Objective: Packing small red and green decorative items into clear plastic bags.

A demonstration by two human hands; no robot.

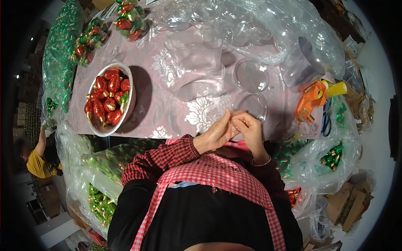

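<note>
We hold our left hand (215, 134) and right hand (250, 130) together at the tabletop (167, 83) edge, fingertips touching; whether they pinch anything, we cannot tell. A clear round lid (250, 104) lies just beyond the right hand. A bowl (130, 100) of red foil-wrapped sweets (106, 98) sits well left of the left hand.

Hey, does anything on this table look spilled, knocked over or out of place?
Nothing looks spilled. The red foil sweets sit inside their metal bowl. One clear plastic cup lies on its side near the orange tape dispenser. Both hands, left and right, meet at the table edge; what they pinch is too small to tell.
</note>
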